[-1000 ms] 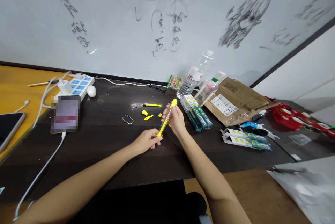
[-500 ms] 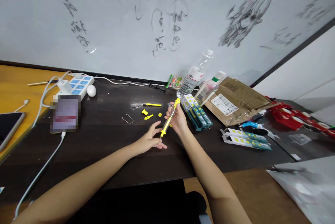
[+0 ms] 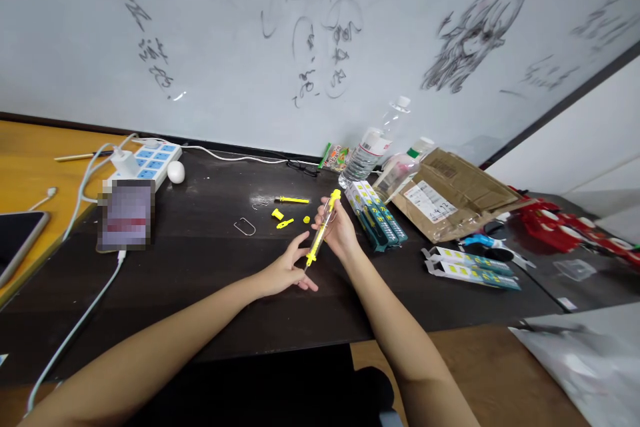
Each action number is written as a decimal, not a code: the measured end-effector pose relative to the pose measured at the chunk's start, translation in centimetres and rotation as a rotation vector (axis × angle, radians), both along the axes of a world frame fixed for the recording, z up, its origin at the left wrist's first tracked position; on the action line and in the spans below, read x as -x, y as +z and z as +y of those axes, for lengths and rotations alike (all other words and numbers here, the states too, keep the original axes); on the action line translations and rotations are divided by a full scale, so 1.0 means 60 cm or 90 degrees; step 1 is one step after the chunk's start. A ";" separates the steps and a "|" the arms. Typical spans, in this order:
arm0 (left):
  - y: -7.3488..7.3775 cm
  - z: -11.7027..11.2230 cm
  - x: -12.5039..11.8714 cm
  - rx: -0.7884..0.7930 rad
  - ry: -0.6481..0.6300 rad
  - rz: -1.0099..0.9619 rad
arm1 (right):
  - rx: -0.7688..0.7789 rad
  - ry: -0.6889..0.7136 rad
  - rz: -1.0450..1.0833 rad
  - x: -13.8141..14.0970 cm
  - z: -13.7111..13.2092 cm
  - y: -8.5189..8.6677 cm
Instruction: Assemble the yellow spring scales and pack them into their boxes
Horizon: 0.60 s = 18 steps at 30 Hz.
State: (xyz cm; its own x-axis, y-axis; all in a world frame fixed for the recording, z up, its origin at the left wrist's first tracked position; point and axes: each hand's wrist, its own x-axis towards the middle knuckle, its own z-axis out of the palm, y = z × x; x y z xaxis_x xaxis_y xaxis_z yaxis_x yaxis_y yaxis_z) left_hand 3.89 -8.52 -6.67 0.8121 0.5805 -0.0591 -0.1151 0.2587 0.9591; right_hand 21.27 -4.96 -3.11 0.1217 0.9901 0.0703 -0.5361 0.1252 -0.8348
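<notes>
My right hand (image 3: pixel 340 230) is closed around a yellow and clear screwdriver-like tester pen (image 3: pixel 323 228), held tilted above the dark table (image 3: pixel 200 260). Just below the pen's lower tip rests my left hand (image 3: pixel 287 270), fingers spread and empty, on the table. Small yellow parts (image 3: pixel 281 218) and a thin yellow rod (image 3: pixel 291 200) lie beyond my hands, with a wire clip (image 3: pixel 245 226) to their left.
Teal and yellow tool packs (image 3: pixel 376 214) lie right of my hands, more packs (image 3: pixel 470 266) further right. Two plastic bottles (image 3: pixel 367 150), a cardboard parcel (image 3: pixel 450 190), a power strip (image 3: pixel 150 162), a phone (image 3: pixel 125 214) with cable and a whiteboard (image 3: pixel 300 34) surround the area.
My left hand let go of the pen's lower end and opened, settling on the table. My right hand keeps the pen, shifted slightly.
</notes>
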 end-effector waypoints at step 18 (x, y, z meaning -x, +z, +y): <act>0.000 -0.005 0.003 -0.032 -0.087 0.036 | -0.014 -0.058 0.008 -0.018 0.007 0.000</act>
